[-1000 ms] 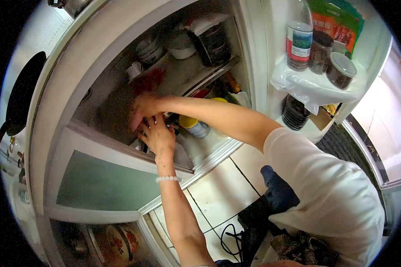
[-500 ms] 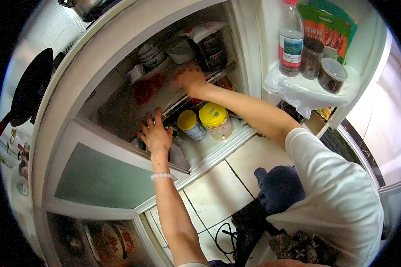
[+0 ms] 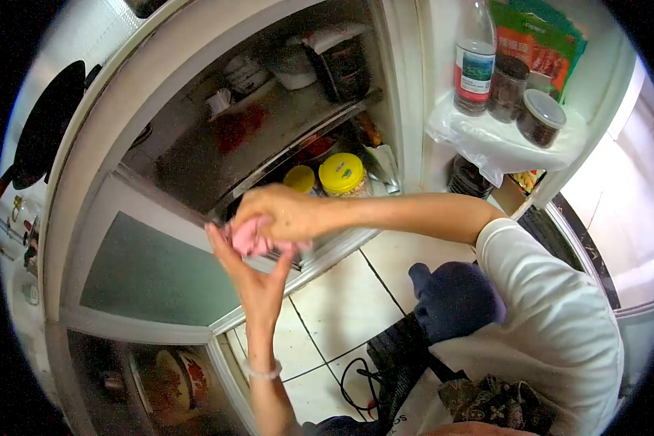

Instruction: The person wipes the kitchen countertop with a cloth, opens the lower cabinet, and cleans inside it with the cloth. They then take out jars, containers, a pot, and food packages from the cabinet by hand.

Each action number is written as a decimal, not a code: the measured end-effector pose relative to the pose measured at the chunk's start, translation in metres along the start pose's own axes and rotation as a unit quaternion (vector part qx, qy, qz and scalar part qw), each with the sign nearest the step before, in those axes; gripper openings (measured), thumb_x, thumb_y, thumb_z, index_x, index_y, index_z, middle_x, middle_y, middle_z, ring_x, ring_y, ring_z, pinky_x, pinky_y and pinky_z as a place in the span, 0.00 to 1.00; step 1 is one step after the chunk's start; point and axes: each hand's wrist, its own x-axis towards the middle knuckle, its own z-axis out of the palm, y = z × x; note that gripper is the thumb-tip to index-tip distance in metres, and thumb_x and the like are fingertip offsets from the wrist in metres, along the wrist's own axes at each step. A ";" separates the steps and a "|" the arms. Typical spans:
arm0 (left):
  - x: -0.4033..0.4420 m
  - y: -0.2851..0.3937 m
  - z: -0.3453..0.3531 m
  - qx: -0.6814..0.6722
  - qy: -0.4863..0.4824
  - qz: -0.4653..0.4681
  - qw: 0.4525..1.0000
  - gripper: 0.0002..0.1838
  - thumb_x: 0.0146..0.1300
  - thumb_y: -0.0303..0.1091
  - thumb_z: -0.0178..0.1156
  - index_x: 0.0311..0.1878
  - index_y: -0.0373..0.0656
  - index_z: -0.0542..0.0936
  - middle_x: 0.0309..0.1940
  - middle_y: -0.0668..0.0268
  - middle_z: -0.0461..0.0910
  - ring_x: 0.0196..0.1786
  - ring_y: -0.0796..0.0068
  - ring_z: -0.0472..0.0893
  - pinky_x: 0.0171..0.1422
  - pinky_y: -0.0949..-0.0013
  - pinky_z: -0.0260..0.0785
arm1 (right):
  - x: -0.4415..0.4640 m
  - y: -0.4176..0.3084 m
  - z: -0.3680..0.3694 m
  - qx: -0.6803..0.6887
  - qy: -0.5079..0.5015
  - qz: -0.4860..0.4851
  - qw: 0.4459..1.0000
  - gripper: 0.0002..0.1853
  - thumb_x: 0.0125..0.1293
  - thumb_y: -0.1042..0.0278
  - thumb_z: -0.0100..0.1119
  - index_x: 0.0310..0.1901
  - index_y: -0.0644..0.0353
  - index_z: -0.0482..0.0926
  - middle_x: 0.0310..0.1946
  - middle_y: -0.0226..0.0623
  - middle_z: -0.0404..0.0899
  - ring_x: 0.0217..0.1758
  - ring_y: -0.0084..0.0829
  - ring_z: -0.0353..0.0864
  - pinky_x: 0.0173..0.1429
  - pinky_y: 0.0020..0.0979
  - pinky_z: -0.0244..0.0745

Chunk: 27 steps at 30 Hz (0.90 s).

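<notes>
A crumpled pink cloth (image 3: 248,237) is bunched in my right hand (image 3: 287,212), with the fingers curled over it; motion blurs its edges. My left hand (image 3: 256,276) sits just below, its thumb spread from stretched fingers, cupped against the cloth's underside. Both hands meet in front of the open cabinet's shelf (image 3: 189,171). On that shelf a dark red patch (image 3: 241,128) shows. Behind my right hand, at a lower level, stand a yellow-lidded can (image 3: 299,179) and a clear jar with a yellow lid (image 3: 344,174).
Bowls (image 3: 245,75) and a dark bag-like package (image 3: 341,69) sit at the shelf's back. On the right ledge are a plastic bottle (image 3: 475,73), a dark jar (image 3: 509,87), a lidded tub (image 3: 541,118) and food packets (image 3: 538,51). A frosted panel (image 3: 152,272) is at left.
My right hand has come off the shelf toward me, bringing the pink cloth to my left hand. The left hand has left the shelf edge and turned up beneath it.
</notes>
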 end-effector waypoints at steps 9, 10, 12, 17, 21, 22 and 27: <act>-0.066 0.002 -0.045 -0.157 -0.021 -0.187 0.970 0.41 0.42 0.19 0.67 0.64 0.37 0.63 0.51 0.61 0.72 0.53 0.72 0.73 0.60 0.70 0.65 | -0.040 -0.051 0.025 -0.207 -0.088 0.016 0.974 0.30 0.61 0.56 0.57 0.60 0.64 0.65 0.55 0.51 0.68 0.60 0.47 0.68 0.62 0.38 0.66; -0.067 -0.004 -0.054 -0.153 -0.008 -0.179 0.972 0.38 0.41 0.17 0.66 0.61 0.37 0.66 0.49 0.62 0.73 0.51 0.73 0.74 0.59 0.71 0.66 | -0.037 -0.050 0.005 -0.262 -0.037 0.027 0.964 0.30 0.61 0.55 0.57 0.61 0.64 0.65 0.55 0.52 0.69 0.60 0.48 0.69 0.61 0.39 0.67; -0.069 -0.008 -0.070 -0.147 0.014 -0.170 0.974 0.34 0.40 0.15 0.63 0.57 0.37 0.69 0.47 0.62 0.74 0.49 0.74 0.75 0.56 0.72 0.68 | -0.028 -0.041 -0.044 -0.359 0.116 0.034 0.925 0.30 0.62 0.54 0.56 0.60 0.65 0.66 0.53 0.52 0.72 0.56 0.44 0.74 0.58 0.40 0.71; -0.084 -0.012 -0.108 -0.123 0.027 -0.160 0.979 0.33 0.41 0.14 0.62 0.56 0.37 0.70 0.46 0.63 0.75 0.49 0.73 0.75 0.55 0.71 0.70 | -0.019 -0.020 -0.141 -0.017 0.379 0.252 0.890 0.28 0.54 0.56 0.66 0.45 0.76 0.74 0.37 0.49 0.78 0.42 0.37 0.78 0.49 0.38 0.74; -0.089 -0.015 -0.118 -0.093 0.022 -0.141 0.985 0.33 0.41 0.15 0.64 0.56 0.37 0.70 0.46 0.63 0.75 0.48 0.73 0.76 0.54 0.71 0.70 | -0.009 0.034 -0.164 -0.202 0.400 0.263 0.854 0.28 0.51 0.54 0.68 0.44 0.73 0.76 0.40 0.51 0.79 0.42 0.43 0.79 0.48 0.40 0.74; -0.088 -0.008 -0.117 -0.106 0.028 -0.155 0.982 0.32 0.41 0.15 0.65 0.55 0.38 0.70 0.45 0.62 0.76 0.48 0.74 0.76 0.53 0.72 0.70 | -0.006 0.058 -0.172 -0.234 0.398 0.262 0.847 0.29 0.50 0.53 0.69 0.43 0.72 0.76 0.42 0.53 0.79 0.44 0.46 0.79 0.49 0.41 0.73; -0.085 0.007 -0.116 -0.064 -0.021 -0.148 0.987 0.32 0.42 0.17 0.66 0.56 0.38 0.70 0.42 0.62 0.78 0.46 0.74 0.77 0.51 0.72 0.71 | 0.003 0.097 -0.173 -0.395 0.496 0.192 0.749 0.22 0.48 0.54 0.71 0.35 0.65 0.79 0.33 0.47 0.82 0.39 0.42 0.81 0.47 0.37 0.73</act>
